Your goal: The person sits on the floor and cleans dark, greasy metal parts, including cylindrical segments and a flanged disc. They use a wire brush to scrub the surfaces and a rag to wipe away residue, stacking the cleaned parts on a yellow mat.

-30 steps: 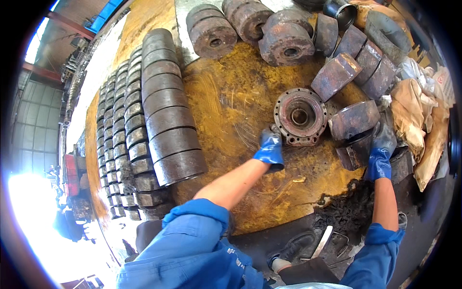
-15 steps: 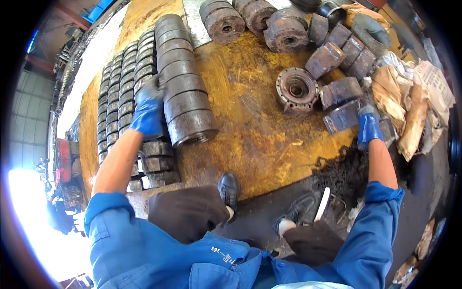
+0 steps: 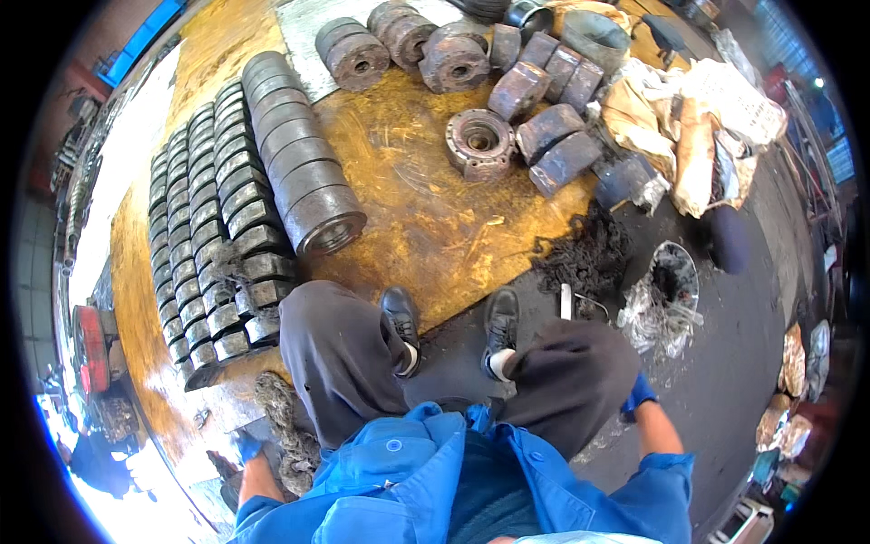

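My left hand (image 3: 245,446), in a blue and grey work glove, is low by my left side, next to a dirty grey-brown bundle of rag or fibre (image 3: 286,431). Its fingers are too small and unclear to read. Beside my right knee is my right hand (image 3: 640,396), gloved in blue, with its fingers mostly hidden. Ahead on the left, dark ribbed metal segments (image 3: 220,201) lie in several close rows. Alongside them runs a long row of smooth steel cylinders (image 3: 294,150), end to end. A round flanged metal part with bolt holes (image 3: 479,143) sits further right.
Rusty metal blocks (image 3: 550,130) and thick discs (image 3: 353,56) stand along the far side of the yellow stained plate (image 3: 399,172). Torn paper sacks (image 3: 693,150) lie at right. Black stringy scrap (image 3: 589,254) and a plastic-wrapped open container (image 3: 671,281) are nearer my right leg.
Both hands have come back toward my body: the left from the cylinders and ribbed rows, the right from the blocks. The view has shifted, and more of my legs shows.
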A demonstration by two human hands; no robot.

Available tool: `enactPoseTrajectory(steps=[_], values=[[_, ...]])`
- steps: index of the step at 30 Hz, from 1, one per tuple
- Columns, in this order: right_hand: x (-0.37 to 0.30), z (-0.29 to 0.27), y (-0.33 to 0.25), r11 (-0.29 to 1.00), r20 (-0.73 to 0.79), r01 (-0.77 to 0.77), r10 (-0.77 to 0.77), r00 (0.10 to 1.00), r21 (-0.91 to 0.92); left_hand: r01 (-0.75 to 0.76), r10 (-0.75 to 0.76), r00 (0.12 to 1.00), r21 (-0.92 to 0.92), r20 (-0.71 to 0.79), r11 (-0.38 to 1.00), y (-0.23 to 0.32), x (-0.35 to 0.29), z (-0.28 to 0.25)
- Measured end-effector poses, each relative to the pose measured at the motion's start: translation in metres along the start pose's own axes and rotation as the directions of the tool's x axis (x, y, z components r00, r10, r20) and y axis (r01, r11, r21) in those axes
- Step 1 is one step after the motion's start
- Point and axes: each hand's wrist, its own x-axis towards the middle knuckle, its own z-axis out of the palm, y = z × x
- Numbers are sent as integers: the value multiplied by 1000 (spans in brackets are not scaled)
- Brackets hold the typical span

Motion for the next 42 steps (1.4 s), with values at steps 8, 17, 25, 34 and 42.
enactPoseTrajectory(steps=[8, 17, 25, 34, 42], values=[[-113, 185, -82, 737, 428, -378, 134, 894, 560, 270, -174, 957, -494, 232, 826, 17, -115, 52], [-147, 200, -145, 358, 505, -454, -59, 861, 816, 116, -156, 988, -705, 8, 699, 63, -56, -22], [-110, 269, -151, 331, 504, -436, -154, 850, 837, 79, -260, 957, -749, -127, 657, 52, -39, -29], [-120, 236, -101, 646, 453, -331, -25, 891, 688, -69, 26, 996, -509, -90, 858, 88, -35, 28], [-92, 141, -74, 724, 404, -299, 31, 914, 622, 82, -106, 993, -341, -52, 937, 54, -24, 95]])
